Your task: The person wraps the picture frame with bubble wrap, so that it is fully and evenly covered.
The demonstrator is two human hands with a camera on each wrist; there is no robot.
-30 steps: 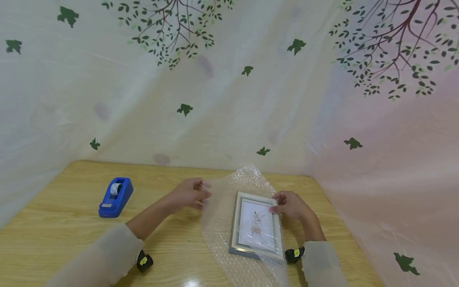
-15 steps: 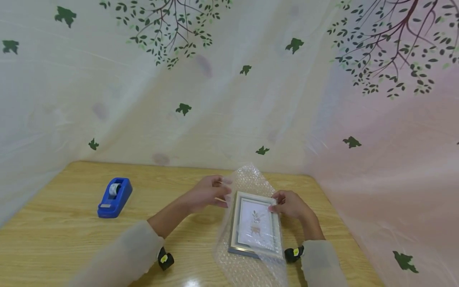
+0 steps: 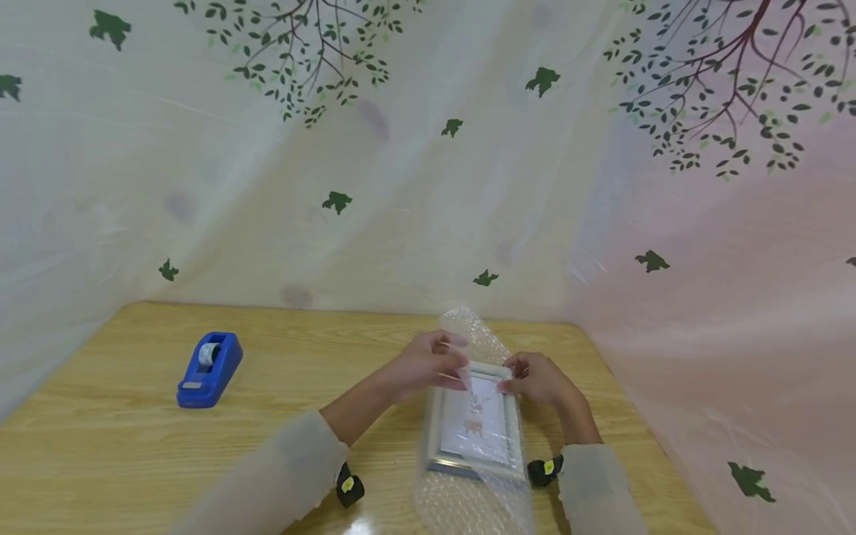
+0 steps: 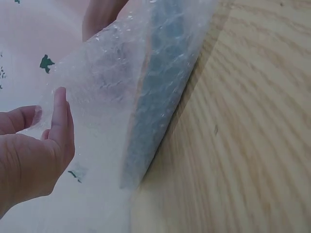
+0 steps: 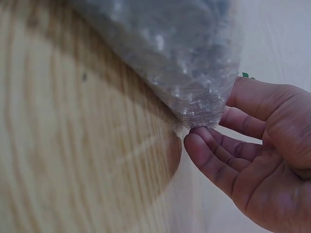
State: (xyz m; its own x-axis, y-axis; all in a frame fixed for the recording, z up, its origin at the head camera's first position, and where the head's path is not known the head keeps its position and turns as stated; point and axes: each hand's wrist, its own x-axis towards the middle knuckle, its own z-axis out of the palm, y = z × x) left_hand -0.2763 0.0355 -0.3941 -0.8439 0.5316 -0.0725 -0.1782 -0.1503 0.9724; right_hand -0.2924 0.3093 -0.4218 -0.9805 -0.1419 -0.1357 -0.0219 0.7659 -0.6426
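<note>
A light picture frame [image 3: 476,438] with a small plant picture lies face up on a sheet of bubble wrap [image 3: 461,505]. My left hand [image 3: 428,364] pinches the sheet's left edge between thumb and fingers and holds it raised over the frame's upper left part. In the left wrist view, the lifted bubble wrap [image 4: 104,82] slopes from that hand up past the frame's side. At the frame's upper right edge, my right hand [image 3: 540,380] grips it through the wrap, thumb on top. The right wrist view shows its fingers [image 5: 214,162] against the wrapped edge.
A blue tape dispenser [image 3: 210,370] with a roll in it stands on the left of the wooden table [image 3: 120,461]. Behind and to the right hangs a pale curtain [image 3: 401,245] printed with leaves and branches.
My left hand has moved right, drawing the bubble wrap's left edge from beside the frame to over it. The right hand keeps its grip at the frame's right edge.
</note>
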